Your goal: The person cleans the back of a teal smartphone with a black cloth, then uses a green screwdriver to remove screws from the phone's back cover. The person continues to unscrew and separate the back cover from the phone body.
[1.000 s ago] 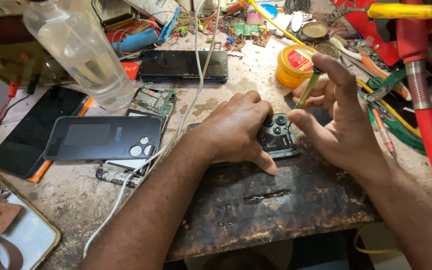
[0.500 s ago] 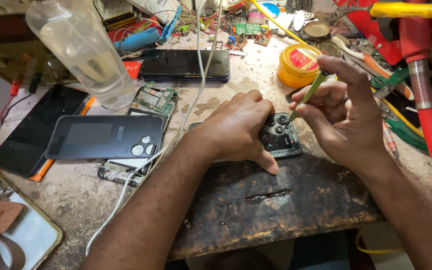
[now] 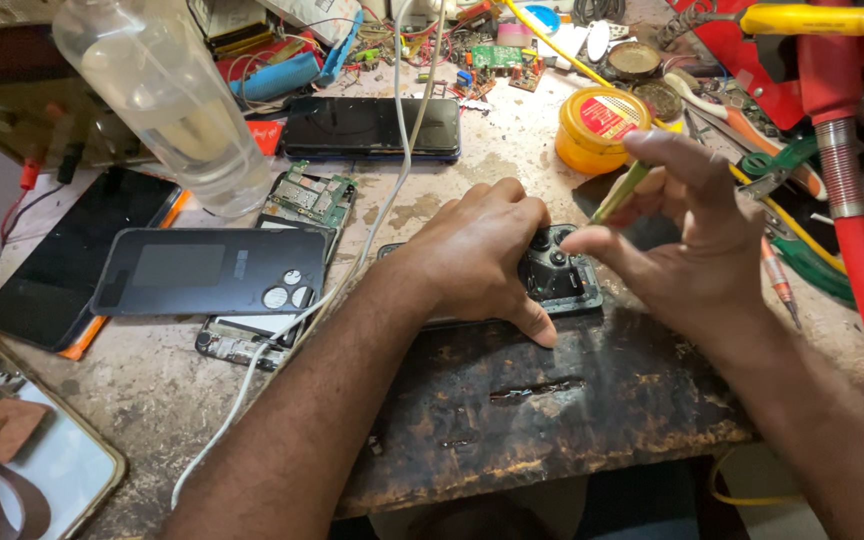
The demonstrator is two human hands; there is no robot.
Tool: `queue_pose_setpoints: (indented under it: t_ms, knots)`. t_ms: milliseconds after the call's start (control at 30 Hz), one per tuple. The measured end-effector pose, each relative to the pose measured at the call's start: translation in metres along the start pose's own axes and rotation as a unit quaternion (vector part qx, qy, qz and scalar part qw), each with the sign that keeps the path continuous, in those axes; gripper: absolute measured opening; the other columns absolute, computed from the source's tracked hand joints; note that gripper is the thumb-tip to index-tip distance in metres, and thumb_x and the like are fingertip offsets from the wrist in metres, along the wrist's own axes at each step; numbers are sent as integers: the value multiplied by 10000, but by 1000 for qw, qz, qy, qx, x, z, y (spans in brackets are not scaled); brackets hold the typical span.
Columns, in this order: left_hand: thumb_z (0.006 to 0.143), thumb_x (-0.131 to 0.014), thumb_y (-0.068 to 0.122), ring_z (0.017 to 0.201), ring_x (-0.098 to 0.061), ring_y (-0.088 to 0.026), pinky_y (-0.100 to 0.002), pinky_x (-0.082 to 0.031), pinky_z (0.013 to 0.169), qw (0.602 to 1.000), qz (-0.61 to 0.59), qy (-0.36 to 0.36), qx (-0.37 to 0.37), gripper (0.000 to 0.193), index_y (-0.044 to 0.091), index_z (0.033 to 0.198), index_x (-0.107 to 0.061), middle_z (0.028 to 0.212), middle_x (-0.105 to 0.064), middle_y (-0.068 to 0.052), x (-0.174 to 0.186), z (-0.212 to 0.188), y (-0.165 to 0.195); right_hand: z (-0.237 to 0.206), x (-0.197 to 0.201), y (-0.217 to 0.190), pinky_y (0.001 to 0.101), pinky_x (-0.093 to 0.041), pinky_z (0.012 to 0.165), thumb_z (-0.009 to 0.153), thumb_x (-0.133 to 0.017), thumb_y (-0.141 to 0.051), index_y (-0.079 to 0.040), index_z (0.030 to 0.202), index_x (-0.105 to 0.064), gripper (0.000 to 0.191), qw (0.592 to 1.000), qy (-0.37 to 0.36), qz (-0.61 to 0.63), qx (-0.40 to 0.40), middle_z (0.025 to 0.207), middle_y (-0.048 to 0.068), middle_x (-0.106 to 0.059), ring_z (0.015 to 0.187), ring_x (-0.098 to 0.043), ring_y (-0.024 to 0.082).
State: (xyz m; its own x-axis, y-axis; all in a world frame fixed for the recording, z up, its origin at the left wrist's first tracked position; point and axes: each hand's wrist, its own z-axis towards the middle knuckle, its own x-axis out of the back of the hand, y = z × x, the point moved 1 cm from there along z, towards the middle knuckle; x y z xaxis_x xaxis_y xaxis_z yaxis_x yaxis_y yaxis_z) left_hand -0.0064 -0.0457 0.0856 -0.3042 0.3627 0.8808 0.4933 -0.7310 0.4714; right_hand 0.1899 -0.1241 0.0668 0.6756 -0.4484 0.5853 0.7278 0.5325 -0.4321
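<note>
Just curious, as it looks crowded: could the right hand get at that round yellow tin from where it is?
Probably yes. The right hand is close to the yellow tin, with open bench between them. It holds a thin green tool, which it might have to put down.

A clear bottle (image 3: 167, 100) stands at the far left of the tabletop (image 3: 132, 400). Beside it lie a grey back cover (image 3: 207, 272), a circuit board (image 3: 314, 197) and a dark phone (image 3: 370, 127) — a yellow tin (image 3: 600, 128) and red hose (image 3: 852, 220) sit to the right.

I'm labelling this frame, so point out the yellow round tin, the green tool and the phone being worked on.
yellow round tin (image 3: 600, 128), head view, lid
green tool (image 3: 620, 192), head view, shaft
phone (image 3: 562, 280), head view, camera end
</note>
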Motion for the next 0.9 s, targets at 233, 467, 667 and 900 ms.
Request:
queue_pose_setpoints:
  t_ms: [233, 467, 667, 900]
  knots:
    - [437, -977, 532, 1247, -499, -350, -433, -435, 1027, 1000, -1, -3, 6, 984, 56, 1207, -592, 1263, -549, -149, 1, 0, -1, 6, -3, -5, 307, -582, 980, 1010, -552, 46, -142, 1501, -251, 605, 971, -82, 220, -52, 1171, 137, -682, 1119, -692, 187]
    - [442, -973, 526, 1252, -495, -341, -430, -435, 1025, 1000, -4, -7, 10, 967, 68, 1207, -598, 1260, -551, -142, 0, 1, 0, 3, -2, 0, 305, -583, 909, 1026, -552, 51, -147, 1479, -324, 544, 980, -51, 166, -101, 1135, 168, -654, 1036, -663, 186]
    - [453, -974, 521, 1245, -501, -346, -432, -438, 1024, 1000, -3, -9, 6, 960, 61, 1208, -601, 1253, -553, -148, 0, 1, 0, 6, -4, 0, 266, -578, 869, 1061, -670, 40, -168, 1539, -325, 625, 990, -29, 137, -25, 1127, 137, -639, 1011, -669, 140]
    - [460, -970, 540, 1235, -507, -353, -437, -443, 1014, 1000, 6, -6, 0, 958, 54, 1199, -601, 1246, -555, -156, -1, 1, -1, 5, -5, -3, 299, -556, 848, 888, -829, -37, -146, 1527, -349, 807, 996, -34, 27, -77, 1029, 152, -605, 945, -632, 182]
